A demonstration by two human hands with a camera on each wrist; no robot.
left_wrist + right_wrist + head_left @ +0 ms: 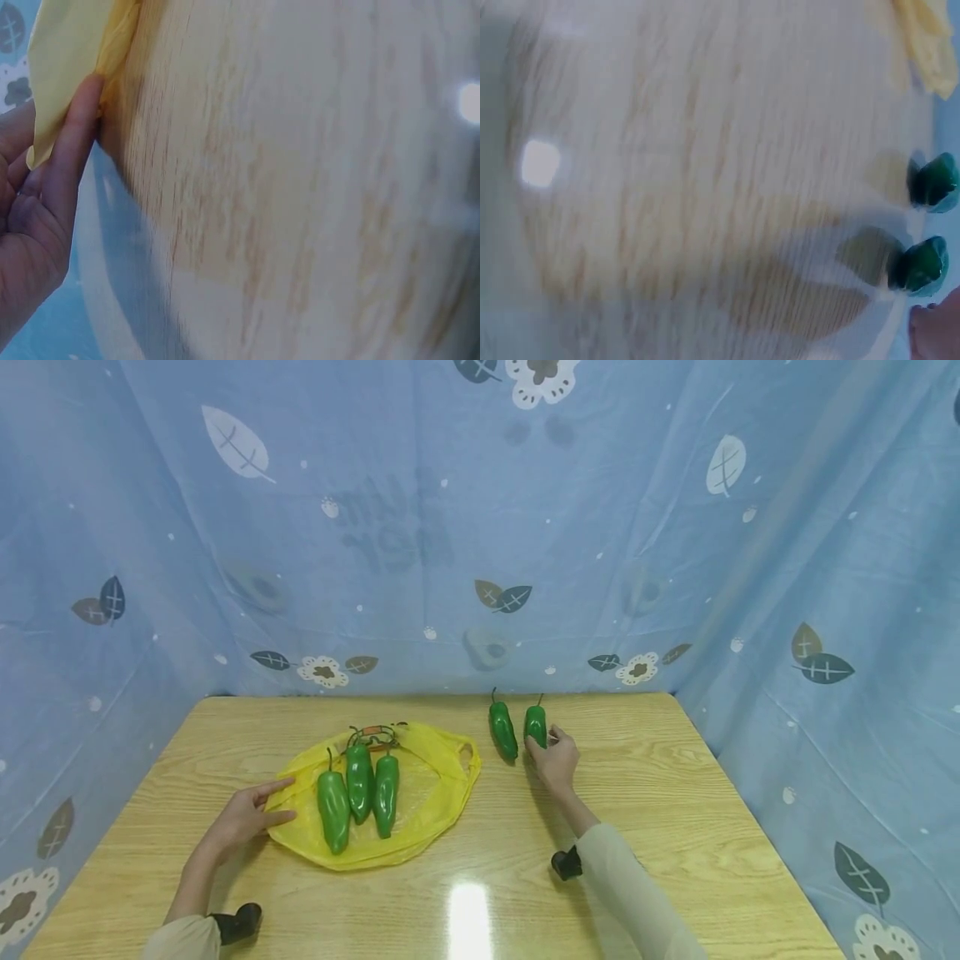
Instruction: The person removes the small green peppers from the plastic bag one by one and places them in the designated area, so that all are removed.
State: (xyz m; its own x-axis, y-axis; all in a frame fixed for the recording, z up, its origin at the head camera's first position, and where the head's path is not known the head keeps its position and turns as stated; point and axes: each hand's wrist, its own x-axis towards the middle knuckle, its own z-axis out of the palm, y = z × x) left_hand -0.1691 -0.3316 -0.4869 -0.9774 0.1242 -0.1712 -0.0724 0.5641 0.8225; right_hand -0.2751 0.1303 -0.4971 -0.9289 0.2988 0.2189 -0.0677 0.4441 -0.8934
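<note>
A yellow plastic bag (435, 793) lies flat on the table, with green peppers (333, 810) on it at left of centre. My left hand (243, 817) holds its left edge; in the left wrist view the yellow bag (67, 67) passes between the thumb and the fingers. Toward the back of the table lie two more green peppers, a left one (502, 729) and a right one (536, 724). My right hand (557, 760) is at the lower end of the right pepper, thumb and fingers apart. The right wrist view shows only part of that hand (937, 330) beside the pepper (922, 266).
An orange-red thing (372, 731) among dark curved strands lies at the bag's back edge; its kind is unclear. The wooden table (675, 860) meets a blue patterned curtain (375, 527) at the back and sides. Black camera mounts (238, 924) sit at both wrists.
</note>
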